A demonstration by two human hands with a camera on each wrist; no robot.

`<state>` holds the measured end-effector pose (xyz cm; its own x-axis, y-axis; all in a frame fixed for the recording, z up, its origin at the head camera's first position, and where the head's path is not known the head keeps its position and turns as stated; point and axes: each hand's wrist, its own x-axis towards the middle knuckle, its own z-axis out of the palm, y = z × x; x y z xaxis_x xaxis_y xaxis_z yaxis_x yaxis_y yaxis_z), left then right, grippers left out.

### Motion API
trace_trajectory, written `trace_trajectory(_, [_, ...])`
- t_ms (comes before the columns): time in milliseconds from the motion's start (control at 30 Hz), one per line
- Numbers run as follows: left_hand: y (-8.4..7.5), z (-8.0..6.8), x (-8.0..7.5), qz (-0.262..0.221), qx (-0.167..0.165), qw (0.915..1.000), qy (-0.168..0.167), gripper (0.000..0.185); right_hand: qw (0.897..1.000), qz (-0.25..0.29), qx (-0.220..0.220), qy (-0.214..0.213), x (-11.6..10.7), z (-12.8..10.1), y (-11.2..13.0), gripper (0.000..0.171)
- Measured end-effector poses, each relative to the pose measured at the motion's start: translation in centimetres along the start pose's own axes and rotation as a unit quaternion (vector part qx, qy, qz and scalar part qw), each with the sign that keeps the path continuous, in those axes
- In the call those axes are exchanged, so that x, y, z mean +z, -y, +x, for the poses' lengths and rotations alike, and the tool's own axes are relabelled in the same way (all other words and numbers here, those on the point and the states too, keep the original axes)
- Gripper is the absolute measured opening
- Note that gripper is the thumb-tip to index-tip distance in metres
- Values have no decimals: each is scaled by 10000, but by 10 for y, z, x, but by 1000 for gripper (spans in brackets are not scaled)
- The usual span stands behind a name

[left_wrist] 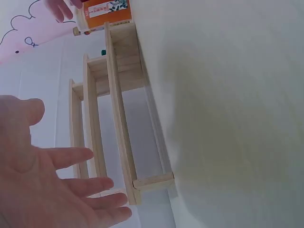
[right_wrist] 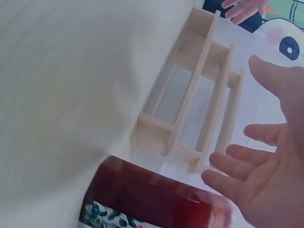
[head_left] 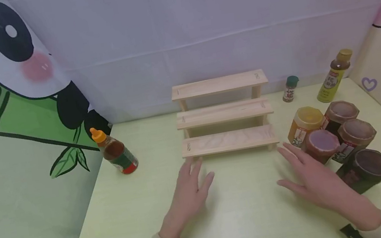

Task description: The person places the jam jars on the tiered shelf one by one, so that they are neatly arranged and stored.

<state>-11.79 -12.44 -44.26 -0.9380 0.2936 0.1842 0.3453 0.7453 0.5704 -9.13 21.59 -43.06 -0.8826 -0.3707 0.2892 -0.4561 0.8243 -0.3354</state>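
Shelves of the three-tier wooden rack [head_left: 226, 123] bare; we hover left hand [head_left: 189, 194] and right hand [head_left: 316, 180] spread, holding nothing; jars [head_left: 342, 134] still unplaced beside it.

My left hand [head_left: 189, 190] is out in front of me, palm down, fingers straight and slightly spread, holding nothing. My right hand [head_left: 316, 180] is held the same way, thumb out to the side, wrist angled inward.
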Motion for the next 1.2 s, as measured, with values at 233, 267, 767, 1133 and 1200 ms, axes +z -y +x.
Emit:
trace_trajectory(233, [11, 12, -1, -963, -55, 9924, -767, 55, 9999, -4, 68, -135, -13, -5, -3, 84])
trace_trajectory(267, [12, 14, -2, -1111, -53, 9899, -883, 51, 9998, 25, 73, -160, -15, -6, -4, 84])
trace_trajectory(767, [30, 29, 0, -2315, -1186, 9476, -1855, 40, 9792, 439, -429, -1934, -47, -14, -19, 65])
trace_trajectory(1133, [38, 39, 0, -3059, -1973, 9194, -1489, 51, 9748, 348, 872, -2025, -64, -42, -45, 86])
trace_trajectory(1200, [40, 40, 1, -3128, -2074, 9161, -1414, 52, 9699, 413, 982, -2190, -64, -45, -47, 87])
